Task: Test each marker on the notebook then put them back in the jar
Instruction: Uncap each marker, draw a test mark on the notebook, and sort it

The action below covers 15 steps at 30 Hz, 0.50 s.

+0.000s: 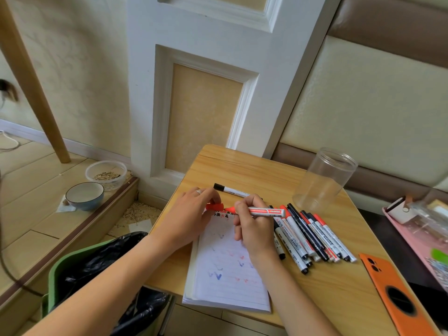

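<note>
Head view: one wide-angle look down at a small wooden surface (242, 170) against a panelled wall.
Right hand (254, 226): its grip is curled round a red marker (263, 211), which lies nearly level above the top of the notebook, uncapped tip pointing left.
Left hand (191, 214): its grip pinches the red cap (215, 206) between fingertips and thumb, just left of the marker tip and apart from it; a ring shows on one finger.
Notebook (225, 267): open on the near part of the surface, lined page up, with small blue and red test marks scattered over it; both hands are above its upper edge.
Marker pile (312, 234): a loose heap of capped red and black markers lies on the surface just right of the notebook.
Single black marker (229, 189): lies apart, beyond the hands.
Jar (323, 180): clear plastic, upright, at the far right of the surface.
Phone (397, 297): orange case, face down at the near right corner.
Floor, left: green bin (72, 260) with black liner, blue bowl (84, 195), clear tub (106, 174).
</note>
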Each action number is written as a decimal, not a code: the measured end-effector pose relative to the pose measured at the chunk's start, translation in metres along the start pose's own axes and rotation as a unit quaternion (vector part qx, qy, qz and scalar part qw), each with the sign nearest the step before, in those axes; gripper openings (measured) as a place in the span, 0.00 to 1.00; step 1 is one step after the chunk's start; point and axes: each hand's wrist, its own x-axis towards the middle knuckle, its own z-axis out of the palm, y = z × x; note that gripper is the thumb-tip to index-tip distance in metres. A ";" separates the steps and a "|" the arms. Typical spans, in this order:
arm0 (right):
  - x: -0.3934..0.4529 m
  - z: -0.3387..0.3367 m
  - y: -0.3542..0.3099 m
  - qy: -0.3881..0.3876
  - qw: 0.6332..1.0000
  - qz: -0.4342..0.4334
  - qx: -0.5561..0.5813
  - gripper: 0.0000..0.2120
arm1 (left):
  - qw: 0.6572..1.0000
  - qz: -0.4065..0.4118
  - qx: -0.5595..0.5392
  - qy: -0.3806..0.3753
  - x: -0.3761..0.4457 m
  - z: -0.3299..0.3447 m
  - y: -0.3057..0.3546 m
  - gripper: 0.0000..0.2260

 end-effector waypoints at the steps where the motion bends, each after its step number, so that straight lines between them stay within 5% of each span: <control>1: 0.000 0.000 0.001 -0.010 1.000 0.000 -0.001 0.10 | 1.000 0.014 -0.008 -0.007 0.000 -0.001 0.003 0.09; 10: 0.003 -0.002 0.005 -0.070 0.998 0.001 -0.010 0.11 | 0.988 0.041 -0.149 -0.019 0.001 -0.002 0.013 0.06; 15: 0.002 -0.002 -0.002 -0.053 0.995 0.027 0.077 0.18 | 0.989 0.039 -0.140 -0.011 0.000 -0.009 0.011 0.04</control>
